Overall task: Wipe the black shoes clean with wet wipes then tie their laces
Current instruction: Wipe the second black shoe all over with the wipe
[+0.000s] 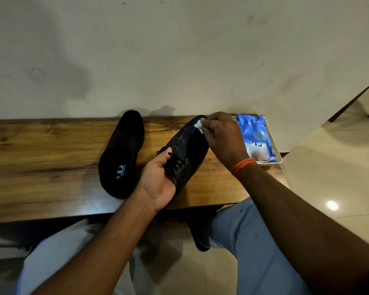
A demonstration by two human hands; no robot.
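Wiping stage: my left hand (pixel 158 177) grips the laced shoe (pixel 188 150) on the bench (pixel 41 150) while my right hand (pixel 222 137) pinches the wet wipe (pixel 198 124) at its toe — I judge short overlapping strokes toward the still-untied laces (pixel 177 165) work best — second shoe (pixel 121 154) waits beside.

A wooden bench (pixel 51 158) with strong grain ran across the middle of the frame, against a pale wall. A black shoe (pixel 121 154) lay directly on it left of centre, its opening facing up. At the bench's right end sat a pale tray (pixel 280 161), and in it lay a blue packet of wet wipes (pixel 256 137).
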